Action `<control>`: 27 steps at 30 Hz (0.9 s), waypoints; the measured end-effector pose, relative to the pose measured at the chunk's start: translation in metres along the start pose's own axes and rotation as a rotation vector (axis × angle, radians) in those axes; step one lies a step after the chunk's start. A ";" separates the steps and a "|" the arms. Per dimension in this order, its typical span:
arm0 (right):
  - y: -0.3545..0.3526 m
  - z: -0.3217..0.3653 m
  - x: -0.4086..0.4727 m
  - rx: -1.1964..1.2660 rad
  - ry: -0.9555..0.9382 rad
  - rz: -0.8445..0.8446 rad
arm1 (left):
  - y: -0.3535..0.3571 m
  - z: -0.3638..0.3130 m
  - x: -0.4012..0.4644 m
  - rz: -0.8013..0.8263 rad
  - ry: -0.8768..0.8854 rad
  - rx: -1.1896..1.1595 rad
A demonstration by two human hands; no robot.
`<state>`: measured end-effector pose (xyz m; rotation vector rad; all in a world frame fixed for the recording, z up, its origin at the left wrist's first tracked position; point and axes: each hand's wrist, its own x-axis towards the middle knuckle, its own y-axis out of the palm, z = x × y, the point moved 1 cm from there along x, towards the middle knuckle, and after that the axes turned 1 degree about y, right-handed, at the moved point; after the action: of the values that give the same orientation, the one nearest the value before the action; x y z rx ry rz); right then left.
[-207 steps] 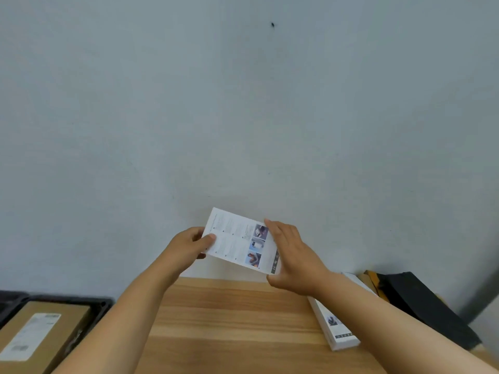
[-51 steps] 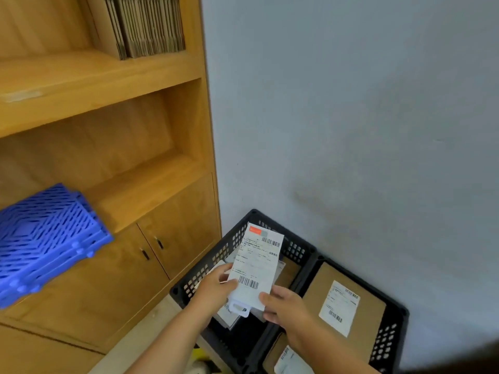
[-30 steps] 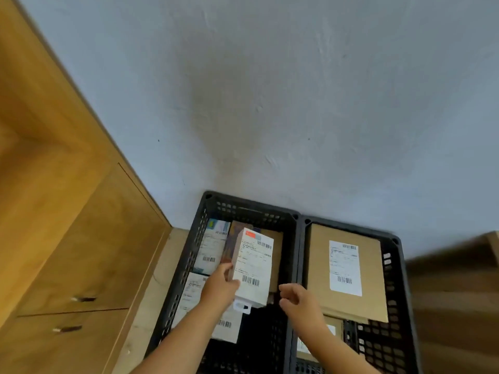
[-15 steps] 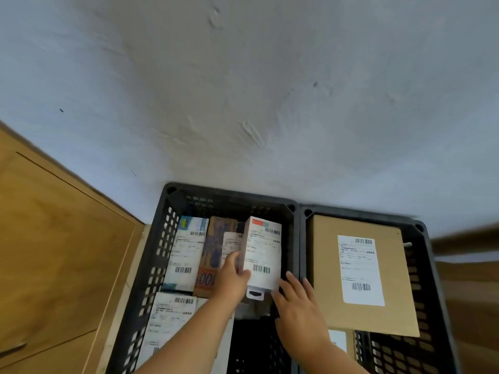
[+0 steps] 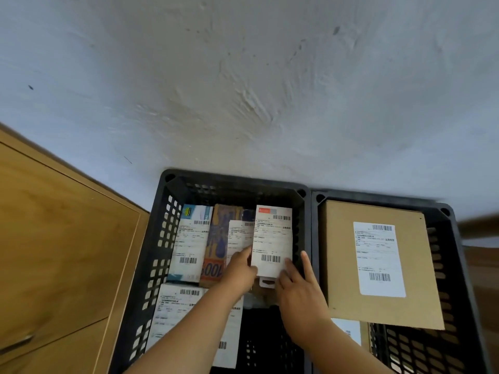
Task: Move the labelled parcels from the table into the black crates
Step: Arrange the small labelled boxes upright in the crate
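Two black crates stand side by side against the wall, the left crate (image 5: 232, 182) and the right crate (image 5: 378, 197). A white parcel with a barcode label (image 5: 272, 236) stands inside the left crate at its far right side. My left hand (image 5: 239, 271) grips the parcel's lower left edge, thumb on the front. My right hand (image 5: 299, 290) has straight fingers touching the parcel's lower right corner. The parcel's hang tab shows between the hands.
The left crate also holds a white-blue box (image 5: 190, 244), an orange-brown pack (image 5: 216, 238) and a flat white parcel (image 5: 172, 311). A labelled brown cardboard box (image 5: 378, 260) fills the right crate. A wooden cabinet (image 5: 59, 238) stands close on the left.
The view dropped from the table and shelf to the crates. The white parcel went down into the left crate's right side, and my right hand came up against its lower corner.
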<state>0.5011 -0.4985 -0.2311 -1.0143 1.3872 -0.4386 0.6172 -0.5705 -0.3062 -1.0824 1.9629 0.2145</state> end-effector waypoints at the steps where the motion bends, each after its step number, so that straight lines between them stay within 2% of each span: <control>1: 0.001 0.001 -0.001 0.004 -0.010 -0.015 | -0.001 -0.003 -0.003 0.018 -0.003 0.011; 5: 0.006 -0.001 0.000 0.014 -0.011 0.015 | -0.001 -0.002 -0.010 -0.045 -0.015 0.018; 8: 0.011 -0.003 -0.007 0.052 0.038 -0.042 | -0.006 -0.006 -0.025 -0.066 -0.023 0.019; 11: 0.012 -0.003 -0.016 0.152 0.095 -0.193 | -0.015 -0.017 -0.042 -0.019 -0.019 0.037; 17: -0.031 -0.011 -0.063 0.299 0.267 -0.248 | -0.025 -0.064 -0.087 -0.071 0.130 0.105; 22: -0.065 -0.031 -0.122 0.377 0.395 -0.278 | -0.016 -0.108 -0.145 -0.040 0.277 0.193; 27: -0.086 -0.055 -0.189 0.411 0.498 -0.392 | 0.001 -0.152 -0.205 0.007 0.364 0.211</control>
<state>0.4383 -0.4149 -0.0430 -0.8598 1.4410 -1.2824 0.5765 -0.5224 -0.0584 -1.0285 2.2503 -0.1975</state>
